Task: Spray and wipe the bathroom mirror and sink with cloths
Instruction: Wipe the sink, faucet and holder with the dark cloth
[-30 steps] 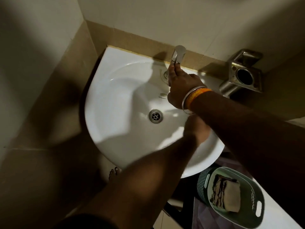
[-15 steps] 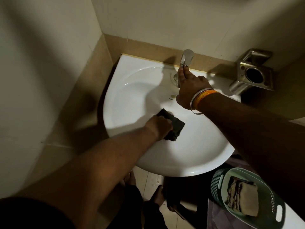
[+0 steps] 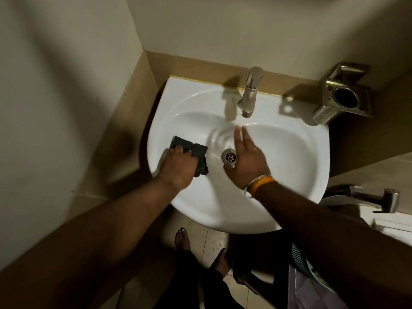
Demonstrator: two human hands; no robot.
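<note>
Dark cloth: crumpled, partly hiding under gripping left hand. Right hand: hovering spread beside it, thumb covering drain edge in white sink.

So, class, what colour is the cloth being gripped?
Dark green-grey cloth, in the left hand; head view.

I stand in a dim corner where two pale walls meet, each with a band of tan tile along its lower part. Strong shadows fall across the left wall. On the right wall a steel holder with a round dark opening is fixed. Below it a second metal tap juts out. The floor under my bare feet is light tile with some wet spots.
</note>
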